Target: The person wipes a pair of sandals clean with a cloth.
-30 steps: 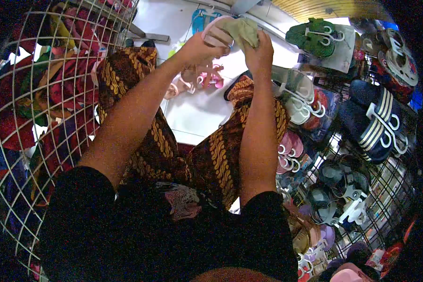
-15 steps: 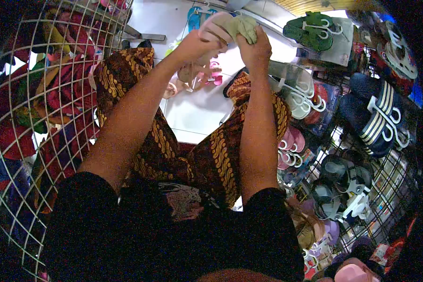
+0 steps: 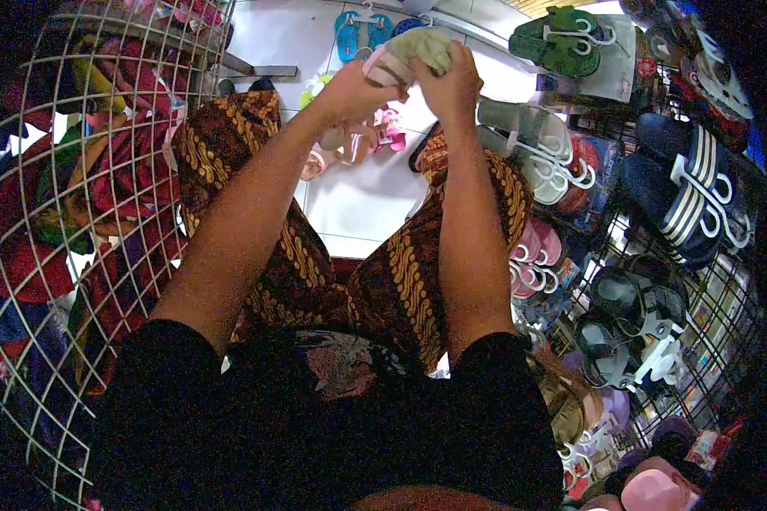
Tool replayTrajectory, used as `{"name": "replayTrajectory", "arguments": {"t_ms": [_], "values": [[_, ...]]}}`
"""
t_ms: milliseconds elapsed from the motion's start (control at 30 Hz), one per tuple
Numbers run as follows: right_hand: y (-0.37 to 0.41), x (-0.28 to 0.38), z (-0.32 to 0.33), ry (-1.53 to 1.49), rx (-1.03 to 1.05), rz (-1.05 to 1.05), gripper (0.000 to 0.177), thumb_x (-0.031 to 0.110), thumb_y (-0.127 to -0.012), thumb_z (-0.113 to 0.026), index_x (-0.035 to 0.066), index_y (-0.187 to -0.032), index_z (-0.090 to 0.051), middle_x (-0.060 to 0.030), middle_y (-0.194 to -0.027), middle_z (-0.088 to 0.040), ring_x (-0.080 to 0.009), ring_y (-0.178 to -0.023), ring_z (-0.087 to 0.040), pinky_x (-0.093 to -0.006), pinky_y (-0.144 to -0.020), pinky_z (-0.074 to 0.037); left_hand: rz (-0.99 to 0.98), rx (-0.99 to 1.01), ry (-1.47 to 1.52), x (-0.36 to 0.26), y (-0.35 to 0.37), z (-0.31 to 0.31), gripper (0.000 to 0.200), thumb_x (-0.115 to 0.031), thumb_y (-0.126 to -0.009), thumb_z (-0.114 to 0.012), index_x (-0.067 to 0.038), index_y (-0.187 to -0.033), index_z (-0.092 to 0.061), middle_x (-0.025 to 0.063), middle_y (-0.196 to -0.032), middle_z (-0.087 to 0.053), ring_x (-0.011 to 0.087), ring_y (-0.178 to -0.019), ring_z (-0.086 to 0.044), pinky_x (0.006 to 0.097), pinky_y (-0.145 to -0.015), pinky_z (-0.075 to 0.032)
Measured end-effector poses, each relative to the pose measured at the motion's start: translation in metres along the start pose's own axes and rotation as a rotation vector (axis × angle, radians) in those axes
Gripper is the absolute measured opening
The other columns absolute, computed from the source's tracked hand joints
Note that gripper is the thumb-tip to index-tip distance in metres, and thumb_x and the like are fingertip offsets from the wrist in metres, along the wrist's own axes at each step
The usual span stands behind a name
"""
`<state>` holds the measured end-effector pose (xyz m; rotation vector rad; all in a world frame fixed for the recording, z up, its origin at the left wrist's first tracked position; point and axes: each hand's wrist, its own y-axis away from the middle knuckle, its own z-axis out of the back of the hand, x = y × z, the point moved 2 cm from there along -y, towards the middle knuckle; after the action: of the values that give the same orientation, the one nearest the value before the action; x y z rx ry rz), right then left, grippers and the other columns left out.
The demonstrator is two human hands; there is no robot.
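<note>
My left hand (image 3: pixel 355 92) is closed around a pale pink sandal (image 3: pixel 387 70), held up in front of my knees. Bunched in my right hand (image 3: pixel 453 83) is a pale green cloth (image 3: pixel 423 48), its fingers pressing it onto the sandal's far end. Part of the sandal is hidden behind the cloth and my fingers. Below my hands, light pink-beige sandals (image 3: pixel 349 143) and a small bright pink pair (image 3: pixel 390 134) lie over the white tiled floor (image 3: pixel 349 204).
A wire grid (image 3: pixel 102 196) with colourful footwear behind it stands at my left. Blue flip-flops (image 3: pixel 349 36) lie ahead on the tiles. On my right hang green sandals (image 3: pixel 562 43), navy striped slides (image 3: pixel 677 187) and black sandals (image 3: pixel 614 298) on white hangers.
The cloth has shifted left over the sandal, covering more of it. Both hands sit slightly lower in view, and the sandal shows less.
</note>
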<state>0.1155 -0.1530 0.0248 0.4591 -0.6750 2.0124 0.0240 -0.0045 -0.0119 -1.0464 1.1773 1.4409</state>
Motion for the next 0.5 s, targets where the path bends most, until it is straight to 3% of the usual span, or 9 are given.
{"name": "replayTrajectory", "arguments": {"t_ms": [33, 100, 133, 167, 233, 300, 333, 400, 500], "values": [[-0.004, -0.003, 0.004, -0.005, 0.030, -0.057, 0.051, 0.043, -0.073, -0.075, 0.003, -0.100, -0.058, -0.0175, -0.096, -0.060, -0.0378, -0.092, -0.060, -0.0484, -0.079, -0.047, 0.135, 0.007, 0.032, -0.001, 0.001, 0.006, 0.036, -0.031, -0.071, -0.075, -0.008, -0.098, -0.070, 0.0036, -0.083, -0.071, 0.0133, -0.073, -0.065, 0.0294, -0.068, -0.053], [-0.006, -0.008, 0.005, -0.002, 0.049, -0.159, 0.052, 0.042, -0.072, -0.077, 0.003, -0.101, -0.059, -0.0172, -0.095, -0.060, -0.0372, -0.091, -0.060, -0.0480, -0.078, -0.048, 0.161, -0.093, 0.182, -0.010, 0.003, 0.010, 0.036, -0.031, -0.071, -0.075, -0.008, -0.098, -0.070, 0.0041, -0.084, -0.071, 0.0137, -0.073, -0.065, 0.0295, -0.068, -0.053], [-0.004, -0.008, 0.002, -0.023, 0.011, -0.087, 0.051, 0.042, -0.072, -0.077, 0.003, -0.100, -0.060, -0.0174, -0.096, -0.060, -0.0373, -0.090, -0.061, -0.0477, -0.077, -0.048, 0.172, -0.140, 0.256, -0.014, 0.003, 0.011, 0.036, -0.031, -0.071, -0.075, -0.008, -0.097, -0.070, 0.0043, -0.084, -0.071, 0.0140, -0.074, -0.066, 0.0295, -0.068, -0.053], [0.000, -0.008, -0.003, -0.043, -0.029, -0.011, 0.050, 0.041, -0.073, -0.077, 0.003, -0.100, -0.060, -0.0175, -0.096, -0.060, -0.0375, -0.089, -0.061, -0.0474, -0.077, -0.048, 0.195, -0.033, 0.084, -0.019, 0.005, 0.014, 0.035, -0.028, -0.072, -0.074, -0.007, -0.099, -0.070, 0.0050, -0.084, -0.071, 0.0144, -0.075, -0.066, 0.0288, -0.068, -0.053], [0.000, -0.005, -0.006, -0.073, -0.048, 0.077, 0.047, 0.038, -0.073, -0.078, 0.003, -0.099, -0.061, -0.0179, -0.093, -0.062, -0.0378, -0.086, -0.062, -0.0460, -0.075, -0.049, 0.187, -0.025, -0.005, -0.018, 0.001, 0.012, 0.035, -0.027, -0.073, -0.074, -0.006, -0.101, -0.069, 0.0049, -0.085, -0.071, 0.0147, -0.075, -0.066, 0.0287, -0.068, -0.053], [-0.006, -0.013, -0.003, -0.067, 0.038, -0.080, 0.046, 0.037, -0.073, -0.079, 0.002, -0.097, -0.061, -0.0179, -0.091, -0.062, -0.0376, -0.086, -0.062, -0.0453, -0.074, -0.050, 0.193, -0.017, -0.092, -0.014, 0.004, 0.007, 0.035, -0.025, -0.073, -0.074, -0.006, -0.102, -0.069, 0.0049, -0.087, -0.071, 0.0151, -0.075, -0.066, 0.0286, -0.068, -0.053], [-0.009, -0.015, 0.000, -0.063, 0.079, -0.161, 0.045, 0.037, -0.073, -0.079, 0.002, -0.096, -0.062, -0.0179, -0.090, -0.063, -0.0376, -0.086, -0.062, -0.0449, -0.074, -0.050, 0.198, -0.067, 0.034, -0.013, 0.004, 0.007, 0.036, -0.027, -0.073, -0.074, -0.007, -0.102, -0.068, 0.0049, -0.087, -0.071, 0.0152, -0.075, -0.066, 0.0294, -0.070, -0.053], [-0.008, -0.014, 0.001, -0.062, 0.013, -0.131, 0.048, 0.038, -0.074, -0.079, -0.001, -0.095, -0.063, -0.0186, -0.086, -0.064, -0.0351, -0.083, -0.063, -0.0421, -0.075, -0.050, 0.201, -0.167, 0.287, -0.011, 0.003, 0.009, 0.039, -0.030, -0.072, -0.075, -0.008, -0.103, -0.068, 0.0048, -0.089, -0.071, 0.0155, -0.076, -0.066, 0.0310, -0.072, -0.053], [-0.002, -0.006, -0.004, -0.143, -0.053, -0.003, 0.055, 0.043, -0.073, -0.078, -0.005, -0.094, -0.063, -0.0203, -0.087, -0.066, -0.0326, -0.081, -0.065, -0.0398, -0.075, -0.051, 0.180, -0.016, 0.023, -0.014, 0.005, 0.002, 0.037, -0.024, -0.075, -0.073, -0.004, -0.106, -0.066, 0.0073, -0.091, -0.071, 0.0155, -0.077, -0.067, 0.0304, -0.070, -0.054]]}}
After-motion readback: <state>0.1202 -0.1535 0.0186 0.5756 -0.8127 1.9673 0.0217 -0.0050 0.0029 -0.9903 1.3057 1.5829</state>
